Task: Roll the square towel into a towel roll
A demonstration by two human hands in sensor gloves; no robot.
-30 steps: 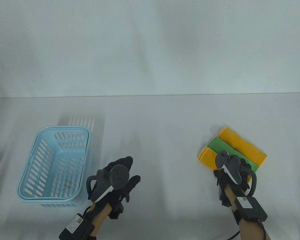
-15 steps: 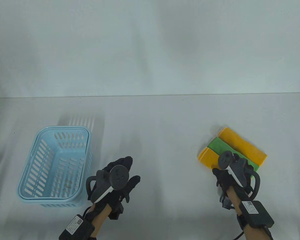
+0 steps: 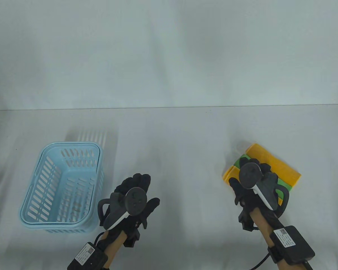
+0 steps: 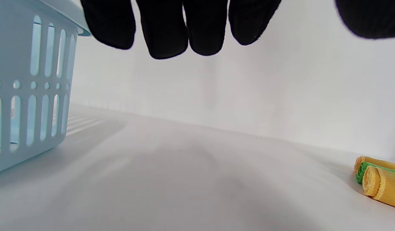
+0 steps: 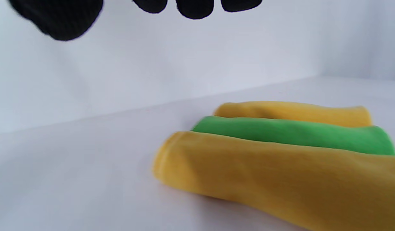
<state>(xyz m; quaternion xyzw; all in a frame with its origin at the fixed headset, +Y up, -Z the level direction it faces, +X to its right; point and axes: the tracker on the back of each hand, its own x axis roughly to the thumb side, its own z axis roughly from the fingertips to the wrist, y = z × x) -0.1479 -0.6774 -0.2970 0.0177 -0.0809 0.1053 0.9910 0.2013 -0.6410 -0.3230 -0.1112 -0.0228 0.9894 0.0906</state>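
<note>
Three towel rolls lie side by side on the white table at the right: a near yellow roll, a green roll in the middle and a far yellow roll. My right hand hovers over the near yellow and green rolls with its fingers spread. In the right wrist view the fingertips hang above the near yellow roll, apart from it, and hold nothing. My left hand is open and empty, right of the basket. Its fingers hang clear of the table.
A light blue slotted basket stands at the left, close to my left hand; it also shows in the left wrist view. A pale wall rises behind the table's far edge.
My right hand has moved forward and left, over the near yellow and green rolls, with fingers spreading. My left hand has edged slightly forward.
</note>
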